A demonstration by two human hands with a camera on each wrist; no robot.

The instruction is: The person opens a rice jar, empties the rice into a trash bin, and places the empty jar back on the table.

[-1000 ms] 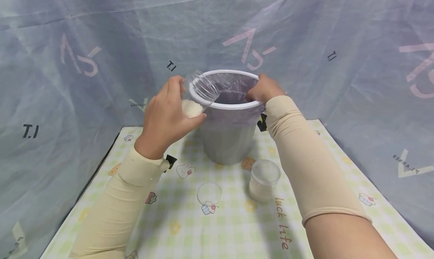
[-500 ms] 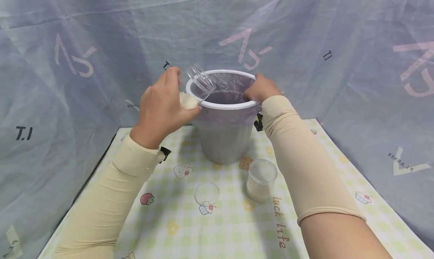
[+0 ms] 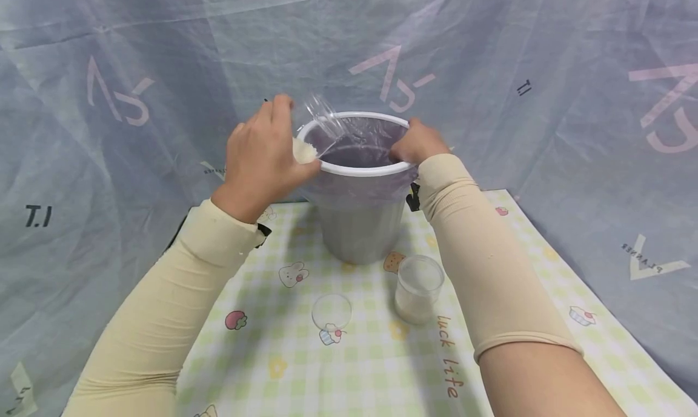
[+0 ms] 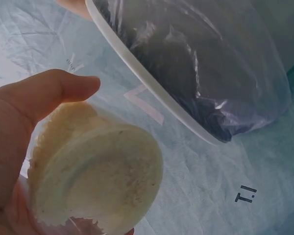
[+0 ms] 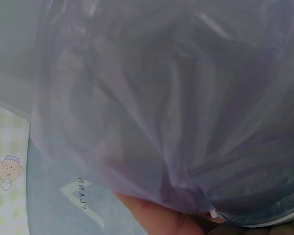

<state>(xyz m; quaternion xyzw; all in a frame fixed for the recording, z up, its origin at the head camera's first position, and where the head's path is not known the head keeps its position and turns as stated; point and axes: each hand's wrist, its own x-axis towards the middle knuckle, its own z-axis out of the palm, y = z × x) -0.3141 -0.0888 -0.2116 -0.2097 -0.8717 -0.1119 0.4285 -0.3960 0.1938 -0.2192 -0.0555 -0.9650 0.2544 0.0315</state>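
My left hand [image 3: 259, 153] grips a clear plastic jar [image 3: 325, 115] with threaded rings at its mouth. It is tilted, mouth toward the bin, and a white grainy mass [image 3: 303, 151] lies in its lower part. In the left wrist view the jar's base [image 4: 112, 171] faces the camera, thumb along its side. The grey trash bin [image 3: 357, 223] has a white rim and a translucent purplish bag [image 5: 137, 98] folded over it. At the bin's right side my right hand [image 3: 418, 141] holds the rim and bag, its fingertips hidden inside.
A second clear jar [image 3: 418, 286], partly filled with something pale, stands upright in front of the bin. A clear round lid [image 3: 331, 313] lies flat to its left on the checkered tablecloth [image 3: 371, 368]. Grey-blue cloth [image 3: 207, 59] hangs behind and at the sides.
My left hand has risen with the jar and tipped it further toward the bin. My right hand keeps its hold on the rim. The view has shifted slightly.
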